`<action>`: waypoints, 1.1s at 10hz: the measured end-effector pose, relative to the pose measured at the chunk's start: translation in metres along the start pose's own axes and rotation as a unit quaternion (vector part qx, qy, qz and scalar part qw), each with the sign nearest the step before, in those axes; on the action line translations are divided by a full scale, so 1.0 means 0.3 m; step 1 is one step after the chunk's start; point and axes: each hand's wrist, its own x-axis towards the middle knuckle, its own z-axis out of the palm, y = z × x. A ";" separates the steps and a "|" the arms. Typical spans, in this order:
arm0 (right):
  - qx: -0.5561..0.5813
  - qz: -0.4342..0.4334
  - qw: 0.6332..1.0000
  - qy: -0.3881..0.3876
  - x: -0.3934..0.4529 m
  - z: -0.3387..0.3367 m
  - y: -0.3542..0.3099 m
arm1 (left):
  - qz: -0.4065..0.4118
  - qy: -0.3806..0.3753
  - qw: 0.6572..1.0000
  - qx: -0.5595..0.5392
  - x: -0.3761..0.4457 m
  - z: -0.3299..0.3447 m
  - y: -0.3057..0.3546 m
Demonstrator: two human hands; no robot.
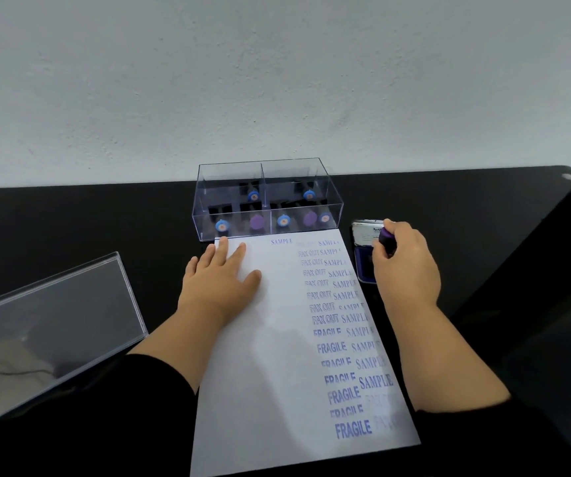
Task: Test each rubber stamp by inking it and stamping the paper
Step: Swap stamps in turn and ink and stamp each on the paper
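A white sheet of paper (277,356) lies on the black table, its right half covered with blue SAMPLE, FAX OUT and FRAGILE prints. My left hand (218,280) rests flat on the sheet's upper left part, fingers straight. My right hand (406,266) grips a purple-topped rubber stamp (387,239) and holds it down over the open blue ink pad (364,270), right of the paper. The stamp's face is hidden by my fingers.
A clear plastic box (266,197) with divided compartments stands behind the paper and holds several stamps with blue or purple tops. Its clear lid (46,328) lies at the left. A dark object (552,287) rises at the right edge. A grey wall closes the back.
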 end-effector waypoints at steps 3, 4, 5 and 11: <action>0.022 -0.070 0.997 -0.003 0.023 0.002 -0.076 | 0.001 0.007 1.000 -0.004 -0.004 -0.003 0.001; 0.032 -0.093 0.995 -0.020 0.043 0.024 -0.112 | 0.002 0.009 1.000 -0.007 -0.003 -0.003 0.001; 0.040 -0.110 0.992 -0.036 0.065 0.050 -0.148 | 0.005 0.012 1.000 -0.010 -0.006 -0.002 0.005; 0.045 -0.157 0.983 -0.082 0.100 0.207 -0.199 | 0.007 0.014 1.000 -0.017 0.002 0.002 -0.005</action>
